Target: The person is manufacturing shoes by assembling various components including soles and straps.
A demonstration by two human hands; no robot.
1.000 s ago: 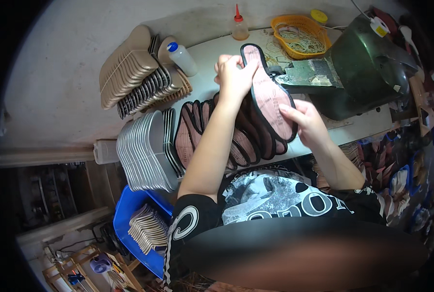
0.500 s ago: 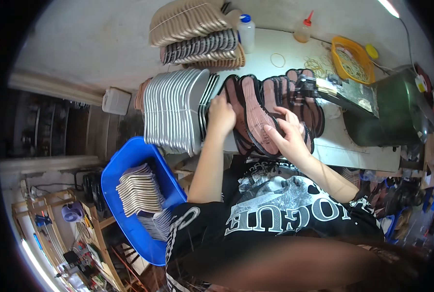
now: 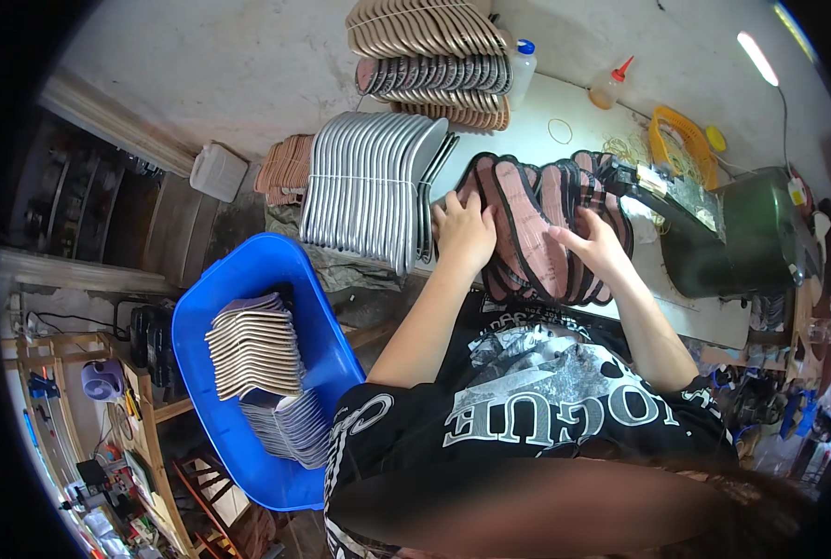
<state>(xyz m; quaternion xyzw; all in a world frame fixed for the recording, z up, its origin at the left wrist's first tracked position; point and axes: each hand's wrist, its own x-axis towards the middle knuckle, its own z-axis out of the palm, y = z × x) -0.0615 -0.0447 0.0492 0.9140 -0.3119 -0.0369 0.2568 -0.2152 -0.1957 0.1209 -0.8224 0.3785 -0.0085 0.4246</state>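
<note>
Pink insoles with black edges lie in an overlapping, fanned pile on the white table before me. My left hand rests at the pile's left side, its fingers spread over the edge of the leftmost insoles. At the right part of the pile is my right hand, thumb stretched out towards the front insole and fingers apart. Neither hand clearly grips an insole, though some fingertips are hidden. Just left of my left hand stands a banded row of silver-grey insoles.
A blue tub with stacked insoles stands at lower left. Beige insole bundles are piled at the back, by a blue-capped bottle. Further right are a red-tipped bottle, a yellow basket and a dark green container.
The whole view has shifted, so the table's things appear further right. My left hand's fingers, bunched before, are now spread at the pile's left edge. The right hand stays at the pile's right.
</note>
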